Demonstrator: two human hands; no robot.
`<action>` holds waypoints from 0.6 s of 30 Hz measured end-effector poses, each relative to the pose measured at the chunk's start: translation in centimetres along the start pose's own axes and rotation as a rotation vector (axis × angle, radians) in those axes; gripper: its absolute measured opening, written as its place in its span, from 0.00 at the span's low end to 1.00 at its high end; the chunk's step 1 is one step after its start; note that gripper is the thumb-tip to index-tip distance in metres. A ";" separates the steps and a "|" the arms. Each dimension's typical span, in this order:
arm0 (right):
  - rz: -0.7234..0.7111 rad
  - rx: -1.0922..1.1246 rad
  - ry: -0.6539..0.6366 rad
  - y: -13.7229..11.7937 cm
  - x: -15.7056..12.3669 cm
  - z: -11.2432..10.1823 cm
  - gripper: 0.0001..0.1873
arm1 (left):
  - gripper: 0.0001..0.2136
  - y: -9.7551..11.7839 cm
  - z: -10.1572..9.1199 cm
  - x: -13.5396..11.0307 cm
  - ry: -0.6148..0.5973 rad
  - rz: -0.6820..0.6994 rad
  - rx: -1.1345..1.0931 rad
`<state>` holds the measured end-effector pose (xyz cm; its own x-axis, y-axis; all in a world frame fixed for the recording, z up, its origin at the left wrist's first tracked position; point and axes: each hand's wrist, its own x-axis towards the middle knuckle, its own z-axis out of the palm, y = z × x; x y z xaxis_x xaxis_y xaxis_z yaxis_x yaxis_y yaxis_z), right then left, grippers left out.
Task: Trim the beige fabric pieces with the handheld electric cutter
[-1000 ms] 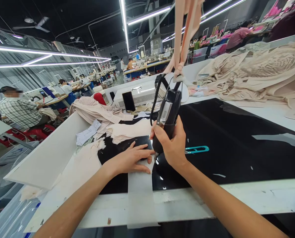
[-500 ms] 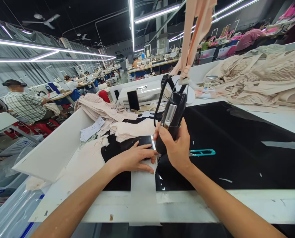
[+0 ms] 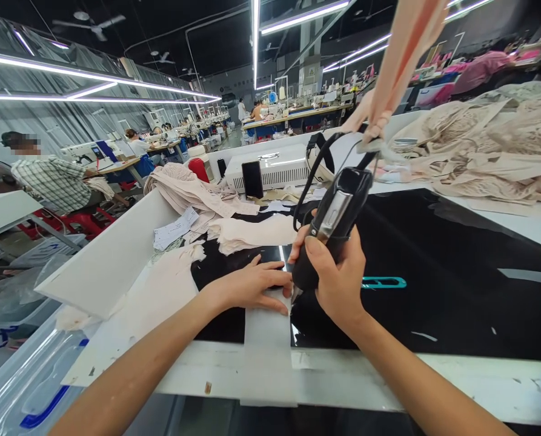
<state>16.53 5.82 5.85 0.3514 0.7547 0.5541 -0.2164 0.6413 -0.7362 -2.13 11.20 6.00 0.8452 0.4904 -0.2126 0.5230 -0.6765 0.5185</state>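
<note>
My right hand (image 3: pixel 340 275) is wrapped round a black handheld electric cutter (image 3: pixel 348 197) with a metal lever on its side. The cutter leans to the right, and its narrow metal tip points down beside a pale fabric strip (image 3: pixel 268 345). Knotted pink cloth bands (image 3: pixel 386 79) run upward from its cord end. My left hand (image 3: pixel 254 287) lies on the strip with its fingers spread, fingertips close to the tip. The strip runs over the table's front edge. Right of my right hand lies a pair of teal thread snips (image 3: pixel 385 283).
Stacked pale fabric pieces (image 3: pixel 256 233) lie behind my left hand. A phone (image 3: pixel 252 179) leans against a white vented box (image 3: pixel 288 169). Beige garments (image 3: pixel 483 145) are heaped at the right. A white side panel (image 3: pixel 102 260) borders the left. A person in a checked shirt (image 3: pixel 54 178) sits beyond.
The cutter's upper end has tipped to the right, and its tip has lifted slightly away from the strip's edge. My left hand stays spread on the strip. The view has shifted a little.
</note>
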 end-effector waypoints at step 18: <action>0.013 0.037 -0.029 -1.1 -0.1 -1.2 0.19 | 0.11 4.4 5.7 -3.8 0.607 -0.126 0.226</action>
<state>17.85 4.82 6.16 0.3223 0.7663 0.5557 -0.2548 0.6356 -0.7288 -2.37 3.20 4.39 0.5984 0.7512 0.2786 0.6800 -0.6601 0.3193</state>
